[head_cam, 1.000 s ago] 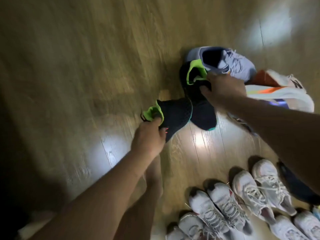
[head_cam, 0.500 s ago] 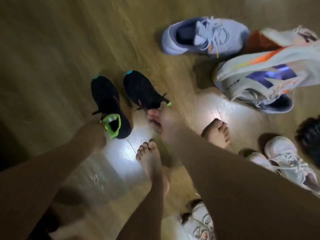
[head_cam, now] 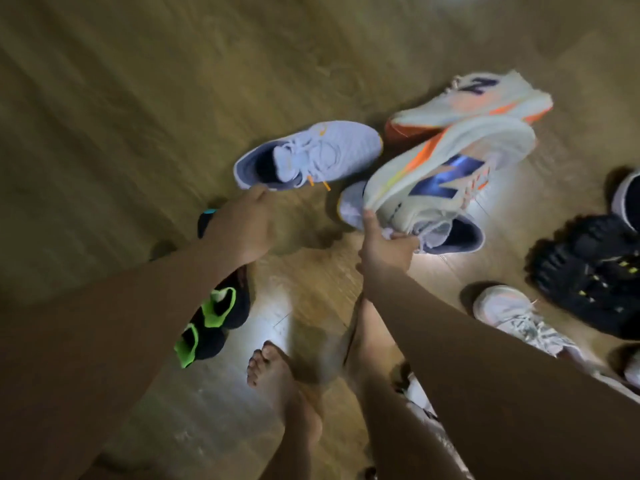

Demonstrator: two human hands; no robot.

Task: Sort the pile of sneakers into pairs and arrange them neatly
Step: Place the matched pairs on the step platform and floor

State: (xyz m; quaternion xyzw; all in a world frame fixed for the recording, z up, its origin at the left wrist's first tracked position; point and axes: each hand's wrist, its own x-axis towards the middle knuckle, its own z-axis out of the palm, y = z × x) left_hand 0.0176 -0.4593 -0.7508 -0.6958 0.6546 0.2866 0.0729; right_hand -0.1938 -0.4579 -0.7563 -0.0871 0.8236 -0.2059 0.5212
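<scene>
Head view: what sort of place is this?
Probably a room in a home: wood-plank floor, a bare foot, and the lavender sneaker lying loose near the white-and-orange sneaker that the right hand grips.

You can read just two marks here, a dark blue N [head_cam: 479,85] on the side of the farther white-and-orange sneaker [head_cam: 450,105] and a larger blue N [head_cam: 446,178] on the side of the nearer white-and-orange sneaker [head_cam: 485,140]; anything else is too blurred to read.
</scene>
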